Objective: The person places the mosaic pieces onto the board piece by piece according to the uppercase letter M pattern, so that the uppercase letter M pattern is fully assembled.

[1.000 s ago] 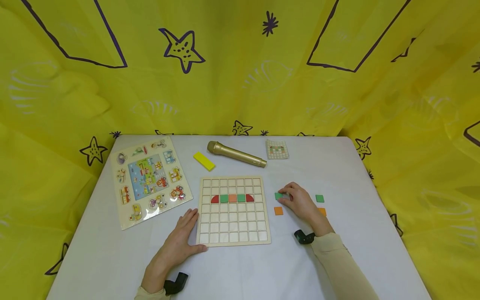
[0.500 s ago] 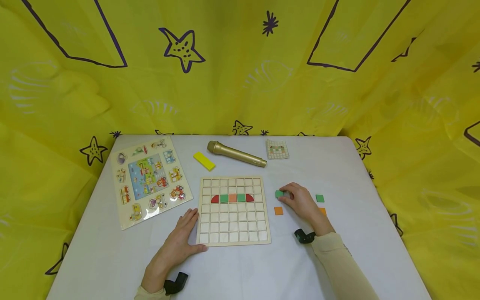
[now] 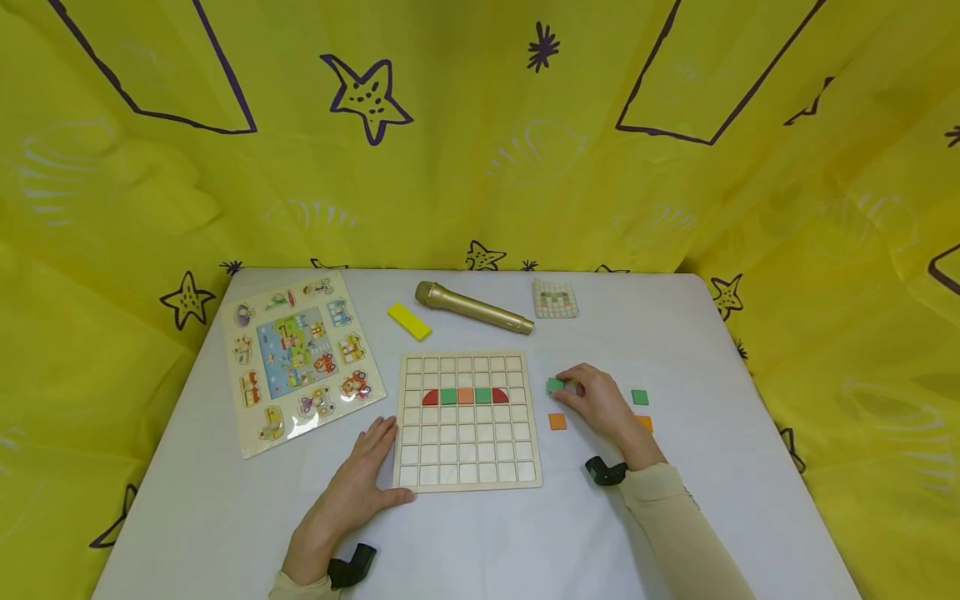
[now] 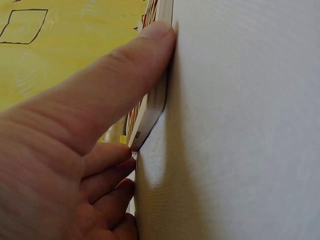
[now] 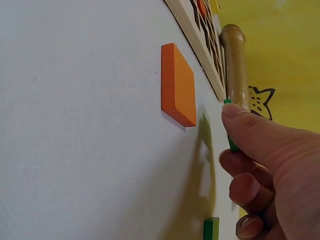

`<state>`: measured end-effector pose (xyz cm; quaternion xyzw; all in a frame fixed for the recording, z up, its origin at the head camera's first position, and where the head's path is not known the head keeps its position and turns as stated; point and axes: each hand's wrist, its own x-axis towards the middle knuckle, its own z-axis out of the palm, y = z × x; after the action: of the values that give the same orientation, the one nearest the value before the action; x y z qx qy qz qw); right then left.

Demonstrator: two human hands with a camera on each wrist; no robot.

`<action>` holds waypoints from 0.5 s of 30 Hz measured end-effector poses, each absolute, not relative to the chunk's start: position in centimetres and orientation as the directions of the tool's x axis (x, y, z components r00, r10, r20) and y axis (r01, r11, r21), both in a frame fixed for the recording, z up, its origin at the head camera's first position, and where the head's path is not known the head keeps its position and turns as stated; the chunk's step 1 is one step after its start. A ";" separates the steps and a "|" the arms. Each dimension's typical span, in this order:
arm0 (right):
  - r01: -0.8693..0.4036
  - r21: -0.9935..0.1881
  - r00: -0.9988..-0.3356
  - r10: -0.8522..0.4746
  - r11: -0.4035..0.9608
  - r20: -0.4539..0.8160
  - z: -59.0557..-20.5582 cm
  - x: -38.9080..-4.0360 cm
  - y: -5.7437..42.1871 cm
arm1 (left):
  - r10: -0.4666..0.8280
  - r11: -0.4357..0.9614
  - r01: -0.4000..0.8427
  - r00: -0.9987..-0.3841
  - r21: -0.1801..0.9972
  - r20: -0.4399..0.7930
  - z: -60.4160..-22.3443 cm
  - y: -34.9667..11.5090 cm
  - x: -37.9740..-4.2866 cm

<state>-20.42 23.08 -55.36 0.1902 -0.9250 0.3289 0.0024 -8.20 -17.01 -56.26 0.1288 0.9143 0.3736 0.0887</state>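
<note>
Green tile (image 3: 554, 386): we pinch it between thumb and fingers (image 5: 239, 162) of our right hand (image 3: 598, 402), just beside the grid board (image 3: 467, 433), apparently slightly off the counter (image 3: 480, 550). Our left hand (image 3: 348, 492) lies spread, thumb touching the board's near left corner. We judge this a lifting step; the next move calls for a steady, narrow pinch, clear of the orange tile (image 3: 557, 422). Our thumb hides much of the green tile; our right hand partly covers a second orange tile (image 3: 645, 424). The right wrist view crops the board.
</note>
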 end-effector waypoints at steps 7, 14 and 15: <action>-0.363 -0.609 -0.924 -0.356 0.705 0.140 -55.1 -20.5 22.1 | 0.310 0.691 0.171 -0.948 0.702 -0.074 -56.1 -17.0 -8.2; -0.381 -0.611 -0.916 -0.373 0.694 0.148 -54.7 -20.8 20.5 | 0.307 0.690 0.196 -0.951 0.696 -0.036 -56.2 -17.0 -8.1; -0.378 -0.611 -0.917 -0.371 0.695 0.145 -54.6 -20.9 20.3 | 0.308 0.689 0.206 -0.951 0.695 -0.023 -56.2 -17.0 -8.0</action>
<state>-20.89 20.26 -54.65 0.2032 -0.9207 0.3331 0.0050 -8.04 -16.97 -56.18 0.1402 0.9165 0.3684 0.0689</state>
